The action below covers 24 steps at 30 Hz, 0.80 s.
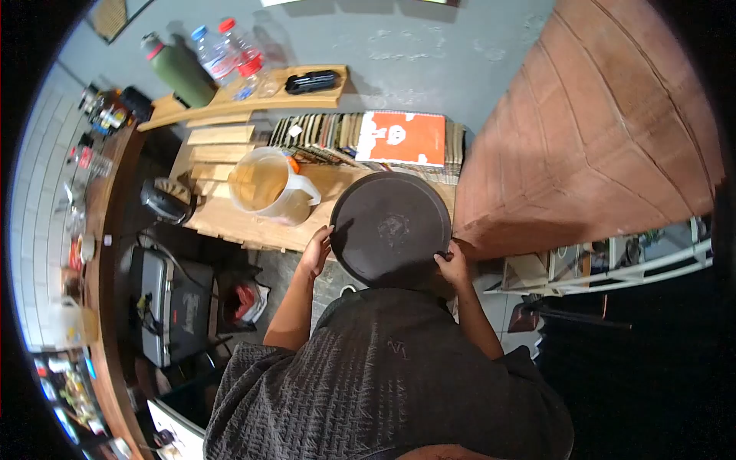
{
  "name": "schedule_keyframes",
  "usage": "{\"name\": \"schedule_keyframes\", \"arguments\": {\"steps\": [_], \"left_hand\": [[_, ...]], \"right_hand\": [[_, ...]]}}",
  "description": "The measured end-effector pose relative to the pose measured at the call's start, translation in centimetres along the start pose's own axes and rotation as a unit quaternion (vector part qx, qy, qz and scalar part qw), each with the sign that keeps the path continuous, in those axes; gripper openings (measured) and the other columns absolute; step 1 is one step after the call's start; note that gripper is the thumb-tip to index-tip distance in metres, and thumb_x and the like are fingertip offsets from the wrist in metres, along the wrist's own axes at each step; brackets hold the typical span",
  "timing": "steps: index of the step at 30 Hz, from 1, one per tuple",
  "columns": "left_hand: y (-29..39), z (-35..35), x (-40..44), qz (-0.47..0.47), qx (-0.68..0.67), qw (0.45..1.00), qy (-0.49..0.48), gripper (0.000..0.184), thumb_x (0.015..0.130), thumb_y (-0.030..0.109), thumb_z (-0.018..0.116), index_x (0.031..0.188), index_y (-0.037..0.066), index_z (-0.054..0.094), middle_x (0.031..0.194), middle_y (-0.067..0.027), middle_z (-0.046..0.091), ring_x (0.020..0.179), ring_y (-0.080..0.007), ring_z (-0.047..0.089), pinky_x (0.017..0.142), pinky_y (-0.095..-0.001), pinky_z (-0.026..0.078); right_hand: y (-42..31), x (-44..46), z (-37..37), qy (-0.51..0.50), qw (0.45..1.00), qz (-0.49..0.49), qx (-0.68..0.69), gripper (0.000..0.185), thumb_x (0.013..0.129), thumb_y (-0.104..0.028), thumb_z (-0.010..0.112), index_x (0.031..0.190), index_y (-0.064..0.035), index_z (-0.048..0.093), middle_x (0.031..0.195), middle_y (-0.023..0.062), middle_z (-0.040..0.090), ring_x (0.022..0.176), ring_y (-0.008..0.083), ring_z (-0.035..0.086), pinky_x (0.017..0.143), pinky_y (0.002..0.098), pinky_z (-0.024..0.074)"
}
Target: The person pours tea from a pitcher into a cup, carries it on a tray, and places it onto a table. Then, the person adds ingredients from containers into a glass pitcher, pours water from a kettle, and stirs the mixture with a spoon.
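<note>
A round dark serving tray (360, 218) with a low rim and a faint printed emblem at its middle is held flat in front of my body. My left hand (317, 250) grips its left edge. On the lower right edge, my right hand (454, 263) is closed with the thumb over the rim; its other fingers are mostly hidden underneath. Just left of the tray, a cloudy plastic pitcher (264, 184) with a handle stands on the wooden bench (222, 218).
Behind the tray, an orange and white notebook (406, 138) lies on a row of books or magazines (310, 132). A wall shelf (238, 106) carries a green bottle (180, 73) and plastic bottles (244, 60). A brick pillar (567, 146) rises at right; a grey case (172, 307) stands at left.
</note>
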<state>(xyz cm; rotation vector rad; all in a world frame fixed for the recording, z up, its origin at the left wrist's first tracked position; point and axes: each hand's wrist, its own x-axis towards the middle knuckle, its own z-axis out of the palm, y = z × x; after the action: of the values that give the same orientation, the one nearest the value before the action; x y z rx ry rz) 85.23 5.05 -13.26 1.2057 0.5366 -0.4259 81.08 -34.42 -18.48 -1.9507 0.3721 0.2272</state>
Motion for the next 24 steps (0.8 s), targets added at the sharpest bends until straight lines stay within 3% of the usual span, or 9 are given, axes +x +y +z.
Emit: {"name": "schedule_keyframes", "arguments": {"steps": [2, 4, 7, 8, 11, 12, 16, 20, 24], "left_hand": [[-0.1, 0.4, -2.2, 0.014, -0.013, 0.999, 0.027, 0.056, 0.093, 0.042, 0.055, 0.137, 0.007, 0.047, 0.140, -0.0082, 0.049, 0.129, -0.0228, 0.042, 0.109, -0.0402, 0.028], [0.4, 1.3, -5.7, 0.034, -0.013, 0.998, 0.045, 0.053, 0.096, 0.039, 0.054, 0.135, 0.005, 0.049, 0.133, -0.0080, 0.055, 0.122, -0.0211, 0.050, 0.105, -0.0393, 0.033], [-1.3, -0.1, -9.2, 0.056, 0.058, 0.995, 0.057, 0.042, 0.097, 0.033, 0.057, 0.126, 0.003, 0.055, 0.119, -0.0055, 0.062, 0.108, -0.0174, 0.057, 0.095, -0.0347, 0.041], [-2.1, 0.0, -10.6, 0.099, 0.082, 0.987, 0.100, 0.029, 0.097, 0.029, 0.059, 0.109, 0.003, 0.063, 0.098, -0.0020, 0.066, 0.092, -0.0129, 0.059, 0.083, -0.0290, 0.045], [-3.4, -1.2, -16.7, 0.079, 0.139, 0.972, 0.173, 0.026, 0.096, 0.029, 0.060, 0.096, 0.003, 0.065, 0.088, -0.0014, 0.065, 0.084, -0.0114, 0.058, 0.079, -0.0271, 0.046], [-4.2, -1.4, -18.8, 0.111, 0.112, 0.961, 0.225, 0.031, 0.097, 0.033, 0.060, 0.086, 0.004, 0.065, 0.075, 0.0005, 0.062, 0.071, -0.0097, 0.054, 0.069, -0.0253, 0.045], [-5.5, -1.6, -29.1, 0.121, -0.054, 0.910, 0.393, 0.043, 0.097, 0.041, 0.058, 0.069, 0.009, 0.057, 0.061, 0.0029, 0.054, 0.056, -0.0080, 0.046, 0.055, -0.0247, 0.036], [-9.9, -2.1, -38.4, 0.233, -0.230, 0.775, 0.540, 0.029, 0.090, 0.014, 0.056, 0.062, 0.010, 0.051, 0.057, 0.0002, 0.046, 0.054, -0.0104, 0.040, 0.054, -0.0274, 0.031], [-13.4, -3.0, -46.1, 0.301, -0.305, 0.688, 0.585, 0.026, 0.092, 0.013, 0.053, 0.066, 0.008, 0.052, 0.066, -0.0002, 0.048, 0.068, -0.0132, 0.048, 0.065, -0.0294, 0.038]], "right_hand": [[-1.3, -0.2, -0.3, -0.018, 0.999, 0.000, -0.051, 0.068, 0.084, -0.017, 0.070, 0.141, 0.0016, 0.039, 0.133, 0.0251, 0.053, 0.118, 0.0345, 0.055, 0.100, 0.0414, 0.0420], [-6.7, -2.4, -0.4, 0.083, 0.920, -0.116, -0.364, 0.053, 0.085, -0.020, 0.067, 0.133, -0.0031, 0.051, 0.123, 0.0206, 0.060, 0.112, 0.0358, 0.056, 0.098, 0.0415, 0.0419], [-9.0, -1.5, 0.4, -0.020, 0.924, -0.279, -0.261, 0.033, 0.086, -0.017, 0.065, 0.118, -0.0075, 0.063, 0.107, 0.0152, 0.067, 0.103, 0.0369, 0.057, 0.094, 0.0425, 0.0421], [-10.4, -1.6, 1.3, -0.046, 0.941, -0.272, -0.198, 0.023, 0.086, -0.014, 0.064, 0.108, -0.0104, 0.068, 0.096, 0.0111, 0.070, 0.096, 0.0365, 0.057, 0.090, 0.0437, 0.0430], [-14.3, -2.2, 3.9, -0.157, 0.930, -0.297, -0.148, 0.016, 0.084, -0.019, 0.069, 0.097, -0.0093, 0.073, 0.084, 0.0100, 0.071, 0.084, 0.0298, 0.064, 0.080, 0.0393, 0.0495], [-15.7, -2.7, 4.8, -0.187, 0.919, -0.308, -0.157, 0.015, 0.083, -0.020, 0.071, 0.093, -0.0090, 0.074, 0.082, 0.0103, 0.071, 0.083, 0.0289, 0.065, 0.078, 0.0386, 0.0502], [-19.5, -4.5, 9.9, -0.280, 0.862, -0.389, -0.168, 0.021, 0.083, -0.023, 0.073, 0.075, -0.0044, 0.068, 0.073, 0.0113, 0.066, 0.074, 0.0303, 0.063, 0.069, 0.0406, 0.0483], [-23.6, -7.9, 16.6, -0.351, 0.786, -0.492, -0.132, 0.032, 0.090, -0.023, 0.065, 0.067, -0.0012, 0.060, 0.071, 0.0124, 0.061, 0.068, 0.0319, 0.059, 0.064, 0.0415, 0.0452], [-28.0, -14.2, 22.2, -0.439, 0.722, -0.515, -0.146, 0.037, 0.097, -0.023, 0.055, 0.068, 0.0003, 0.060, 0.069, 0.0137, 0.060, 0.064, 0.0307, 0.059, 0.061, 0.0386, 0.0447]]}}
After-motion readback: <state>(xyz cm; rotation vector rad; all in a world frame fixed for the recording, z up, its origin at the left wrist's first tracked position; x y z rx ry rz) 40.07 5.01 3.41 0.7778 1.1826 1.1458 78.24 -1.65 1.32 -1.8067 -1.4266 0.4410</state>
